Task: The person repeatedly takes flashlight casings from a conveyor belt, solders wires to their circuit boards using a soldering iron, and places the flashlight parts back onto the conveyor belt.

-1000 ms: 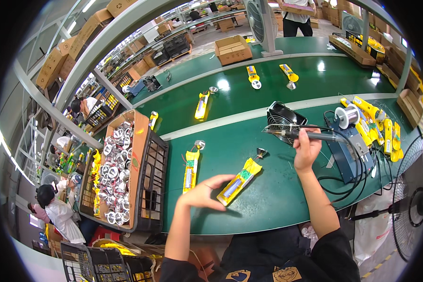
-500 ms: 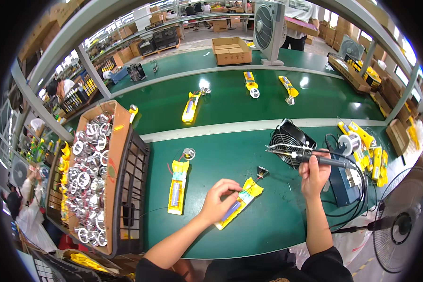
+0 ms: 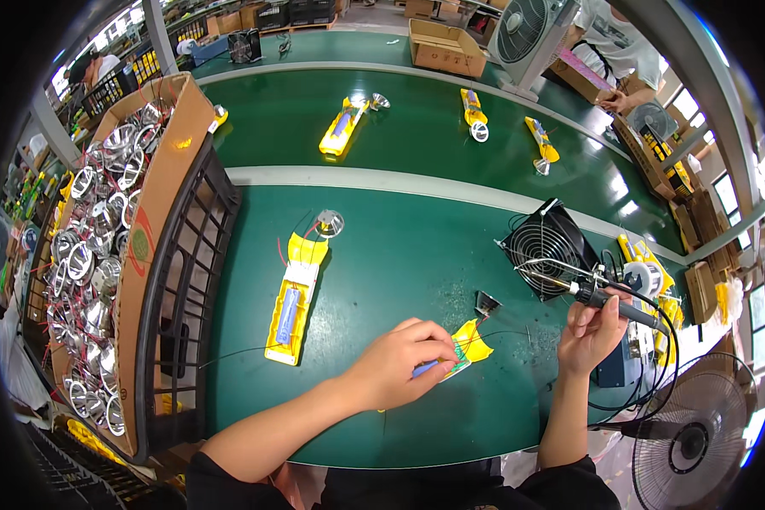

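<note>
Shifted right, left hand (image 3: 399,370) now hides most of yellow unit (image 3: 470,344).

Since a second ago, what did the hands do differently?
Little changed. The left hand still presses the yellow piece on the green table, now covering more of it. The right hand keeps holding the soldering iron by the small black fan. The other yellow piece stayed put; mostly the camera leaned closer.
</note>
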Tool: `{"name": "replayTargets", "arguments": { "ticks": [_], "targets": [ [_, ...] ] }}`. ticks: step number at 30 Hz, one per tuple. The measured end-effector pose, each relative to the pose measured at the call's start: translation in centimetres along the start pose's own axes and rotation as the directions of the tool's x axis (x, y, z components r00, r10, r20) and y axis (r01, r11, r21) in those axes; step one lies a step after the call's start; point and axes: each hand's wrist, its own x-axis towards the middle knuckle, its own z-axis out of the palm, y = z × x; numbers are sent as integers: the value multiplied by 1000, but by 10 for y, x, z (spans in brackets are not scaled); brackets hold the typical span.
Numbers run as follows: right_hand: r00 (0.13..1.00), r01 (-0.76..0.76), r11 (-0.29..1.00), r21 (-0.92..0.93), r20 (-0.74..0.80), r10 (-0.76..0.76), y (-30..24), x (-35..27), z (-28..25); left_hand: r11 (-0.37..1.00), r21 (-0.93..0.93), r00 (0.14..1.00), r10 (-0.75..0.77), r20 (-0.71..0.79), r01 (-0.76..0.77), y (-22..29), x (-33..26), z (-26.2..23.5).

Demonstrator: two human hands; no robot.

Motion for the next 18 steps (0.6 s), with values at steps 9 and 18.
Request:
{"name": "replayTargets", "arguments": {
  "ticks": [9, 18],
  "targets": [
    [1000, 14, 1000, 22, 11, -14, -9, -3, 3, 986, -55, 986, -161, -38, 159, 8, -6, 2],
    [999, -19, 1000, 20, 38, 18, -7, -3, 3, 970, -96, 950, -238, -200, 223, 10, -6, 10]
  ]
}}
